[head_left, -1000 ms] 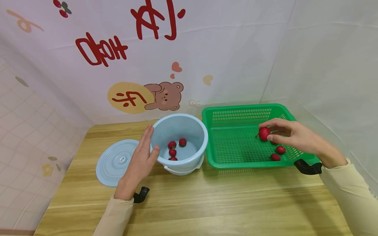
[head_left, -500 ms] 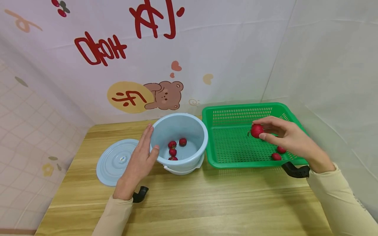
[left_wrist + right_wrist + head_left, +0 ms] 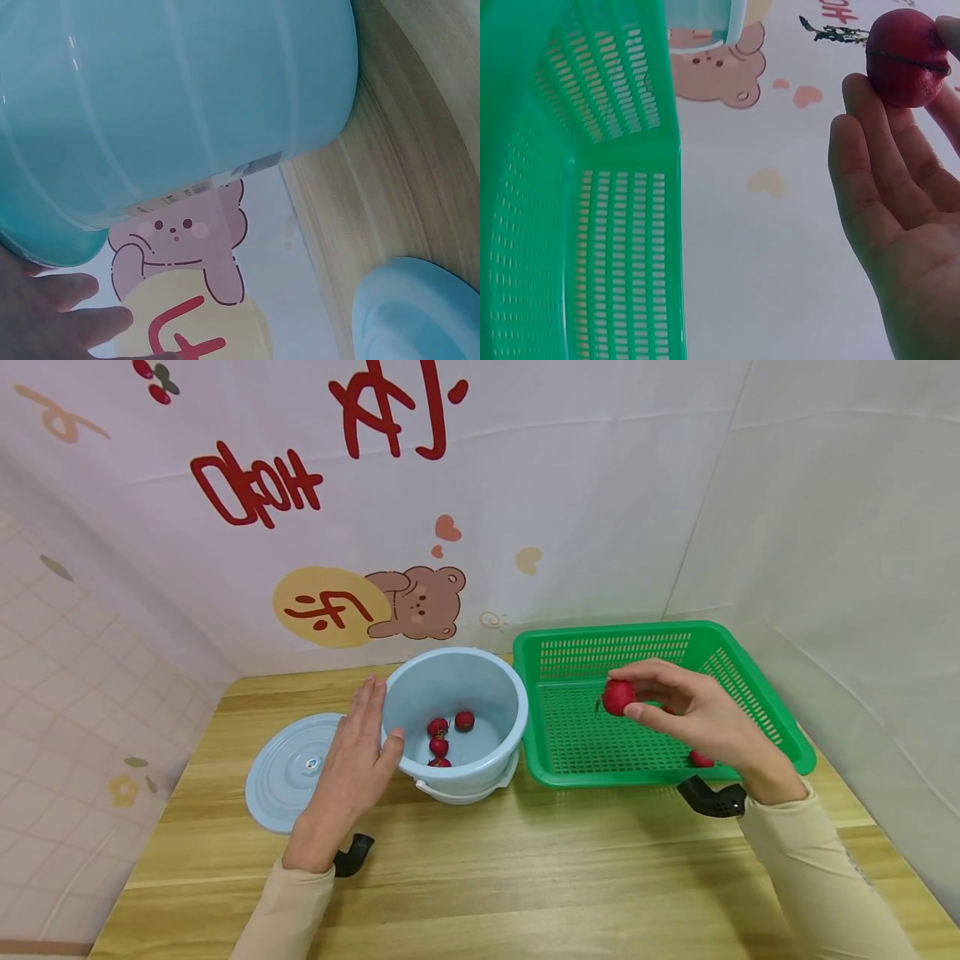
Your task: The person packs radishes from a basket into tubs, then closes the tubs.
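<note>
My right hand [image 3: 693,714] pinches a red radish [image 3: 618,697] between thumb and fingertips, above the green basket [image 3: 585,780]. Thin dark green stem bits trail from the radish [image 3: 907,67] in the right wrist view. With fingers straight, my left hand [image 3: 348,768] rests along the left side of the light blue bucket [image 3: 517,731]. The left wrist view has its spread fingers [image 3: 97,326] beside the rim of the bucket [image 3: 180,90]. Several radishes [image 3: 438,747] lie on the bucket's floor. Another radish [image 3: 701,759] sits in the basket, and my right hand partly hides others.
A round light blue lid [image 3: 285,781] lies on the wooden table [image 3: 510,877], left of the bucket and partly behind my left hand. The basket stands directly right of the bucket. Behind them hangs a white printed sheet [image 3: 600,485] with a bear and red lettering.
My right hand has carried the radish leftward across the basket, closer to the bucket. My left hand stays at the bucket's side. The radishes in the bucket have not moved.
</note>
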A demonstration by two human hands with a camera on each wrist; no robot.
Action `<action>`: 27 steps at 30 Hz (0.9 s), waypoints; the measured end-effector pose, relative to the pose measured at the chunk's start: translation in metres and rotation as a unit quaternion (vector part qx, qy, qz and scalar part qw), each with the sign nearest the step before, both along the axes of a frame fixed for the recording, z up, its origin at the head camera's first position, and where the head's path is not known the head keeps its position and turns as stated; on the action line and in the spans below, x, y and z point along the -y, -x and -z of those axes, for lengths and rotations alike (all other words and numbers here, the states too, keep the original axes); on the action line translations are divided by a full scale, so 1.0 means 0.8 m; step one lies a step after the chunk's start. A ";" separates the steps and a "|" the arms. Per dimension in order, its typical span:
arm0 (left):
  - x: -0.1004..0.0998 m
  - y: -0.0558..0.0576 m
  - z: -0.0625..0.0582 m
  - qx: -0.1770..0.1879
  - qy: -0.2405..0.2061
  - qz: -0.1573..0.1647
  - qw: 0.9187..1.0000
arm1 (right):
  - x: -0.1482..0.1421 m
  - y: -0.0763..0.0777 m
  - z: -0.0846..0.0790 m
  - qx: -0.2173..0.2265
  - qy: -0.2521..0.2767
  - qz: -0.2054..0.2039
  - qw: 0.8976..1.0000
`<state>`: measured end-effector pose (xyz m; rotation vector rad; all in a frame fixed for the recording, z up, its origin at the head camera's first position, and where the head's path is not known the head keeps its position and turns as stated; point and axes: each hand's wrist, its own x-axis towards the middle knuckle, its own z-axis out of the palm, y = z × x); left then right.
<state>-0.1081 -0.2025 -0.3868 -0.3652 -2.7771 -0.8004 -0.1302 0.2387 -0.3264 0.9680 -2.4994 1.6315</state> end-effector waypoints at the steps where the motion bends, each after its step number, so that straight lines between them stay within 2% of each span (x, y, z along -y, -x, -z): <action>1: -0.001 0.000 -0.001 0.001 0.004 -0.004 1.000 | 0.003 0.000 0.000 -0.002 0.008 -0.004 1.000; 9: -0.002 -0.002 -0.003 -0.007 0.016 -0.008 1.000 | 0.029 -0.001 0.003 -0.018 0.046 -0.011 0.999; 27: -0.003 -0.003 -0.002 0.006 -0.001 -0.010 1.000 | 0.106 0.002 0.009 -0.055 0.096 -0.037 0.993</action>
